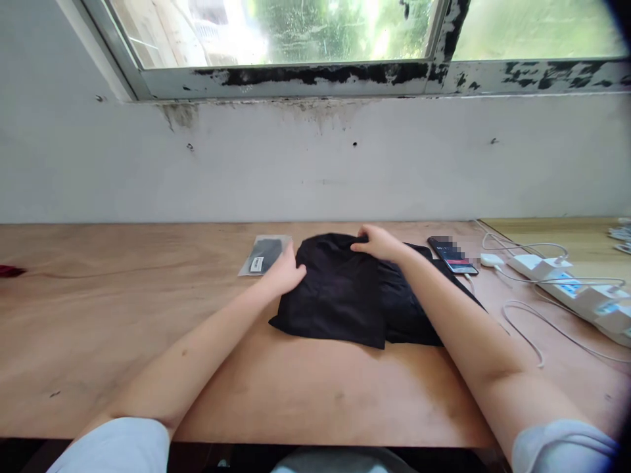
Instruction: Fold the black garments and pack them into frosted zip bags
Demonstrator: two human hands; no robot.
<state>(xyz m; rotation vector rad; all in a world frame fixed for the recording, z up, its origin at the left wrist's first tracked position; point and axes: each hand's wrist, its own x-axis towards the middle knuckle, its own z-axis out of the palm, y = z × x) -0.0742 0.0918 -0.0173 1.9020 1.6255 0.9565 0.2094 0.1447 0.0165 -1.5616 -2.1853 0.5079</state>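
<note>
A black cloth garment (335,289) lies on the wooden table in front of me, partly folded over itself; whether it is trousers or something else I cannot tell. My left hand (284,272) holds its left edge, with the thumb on top and the fingers behind the cloth. At the far edge, my right hand (377,243) pinches the fabric between thumb and fingers. The right part of the garment stretches out under my right forearm, which hides some of it. Just behind my left hand lies a clear plastic packet (266,255) with a dark item and a white label.
A phone (452,255) with a lit screen and a cable lies right of the garment. Farther right, a white power strip (572,289) carries several plugs and loose white cables. A red thing (10,270) sits at the far left. A wall with a window rises behind the table (123,315).
</note>
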